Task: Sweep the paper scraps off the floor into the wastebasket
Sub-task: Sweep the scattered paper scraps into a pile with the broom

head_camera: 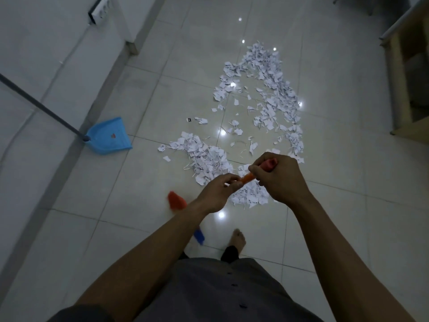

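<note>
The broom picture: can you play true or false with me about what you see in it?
1. Both hands, the left hand and the right hand, grip the orange broom handle. True.
2. The dustpan is red. False: it is blue.
3. The paper scraps are already in the dustpan. False: they lie spread on the floor, apart from the dustpan.
4. The dustpan sits to the person's left, near the wall. True.
5. The person wears shoes. False: a bare foot shows below the hands.
</note>
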